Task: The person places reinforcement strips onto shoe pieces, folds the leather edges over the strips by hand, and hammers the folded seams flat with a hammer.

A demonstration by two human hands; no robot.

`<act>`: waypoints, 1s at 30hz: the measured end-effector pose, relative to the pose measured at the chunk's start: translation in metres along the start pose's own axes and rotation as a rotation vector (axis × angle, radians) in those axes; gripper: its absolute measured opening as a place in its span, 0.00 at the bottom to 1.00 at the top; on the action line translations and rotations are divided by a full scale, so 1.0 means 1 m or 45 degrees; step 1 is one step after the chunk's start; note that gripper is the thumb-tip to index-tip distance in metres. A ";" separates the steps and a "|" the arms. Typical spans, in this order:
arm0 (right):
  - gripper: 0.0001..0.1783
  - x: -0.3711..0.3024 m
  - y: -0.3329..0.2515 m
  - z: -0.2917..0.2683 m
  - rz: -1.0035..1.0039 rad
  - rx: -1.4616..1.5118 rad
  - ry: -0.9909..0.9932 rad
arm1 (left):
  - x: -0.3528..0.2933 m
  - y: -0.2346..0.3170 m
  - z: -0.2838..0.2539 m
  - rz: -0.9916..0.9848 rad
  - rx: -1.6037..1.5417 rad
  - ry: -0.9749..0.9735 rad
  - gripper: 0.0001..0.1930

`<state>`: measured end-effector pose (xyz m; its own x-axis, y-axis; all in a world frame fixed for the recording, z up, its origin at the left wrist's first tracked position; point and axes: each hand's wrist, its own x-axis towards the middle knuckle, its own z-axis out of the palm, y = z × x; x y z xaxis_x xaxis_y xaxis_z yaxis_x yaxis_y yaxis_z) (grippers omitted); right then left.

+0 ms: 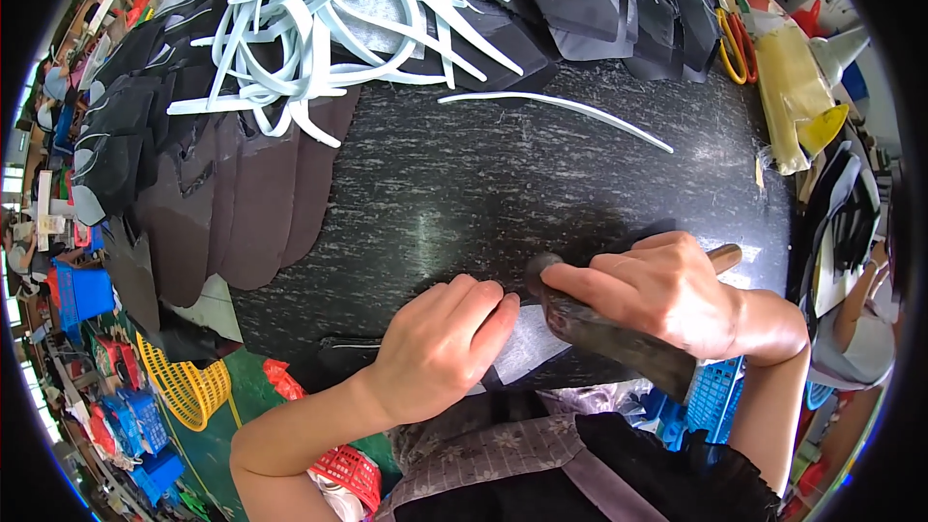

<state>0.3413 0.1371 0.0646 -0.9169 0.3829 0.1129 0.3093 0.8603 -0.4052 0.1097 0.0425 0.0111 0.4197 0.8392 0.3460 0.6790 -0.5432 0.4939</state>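
Black stone worktop point(541, 184): left hand point(440, 348) flat, pinning a grey piece point(527, 338); right hand point(667, 295) clamped on hammer point(604, 329) (stacked pieces point(232, 213), upper left, seemingly remaining).

1. Two hands are seen: left hand point(440, 343), right hand point(667, 295).
2. One hammer point(619, 333) is counted.
3. One loose pale strip point(561, 114) is counted on the counter point(503, 193).
4. One pair of scissors point(735, 46) is shown.
5. One yellow basket point(188, 389) is shown.

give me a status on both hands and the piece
Left hand flat on dark piece, fingers pressing. Right hand gripping hammer, head down at piece edge. Loose white strip further up slab, apart from hands.
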 end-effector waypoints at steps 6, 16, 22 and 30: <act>0.23 -0.012 -0.007 0.006 0.034 -0.001 -0.075 | -0.005 -0.014 -0.026 -0.161 -0.155 -0.123 0.12; 0.21 0.010 -0.018 0.012 -0.001 0.071 -0.084 | -0.028 -0.010 -0.013 -0.059 -0.146 0.082 0.09; 0.19 0.020 -0.028 0.012 -0.048 0.028 -0.089 | -0.036 -0.008 -0.020 -0.101 0.055 0.026 0.11; 0.14 0.032 -0.028 0.019 -0.121 0.001 -0.139 | -0.068 -0.012 -0.031 -0.182 0.033 0.066 0.15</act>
<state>0.2989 0.1187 0.0623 -0.9641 0.2607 0.0515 0.2196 0.8908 -0.3978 0.0541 -0.0089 0.0065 0.2861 0.9051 0.3145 0.7455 -0.4165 0.5204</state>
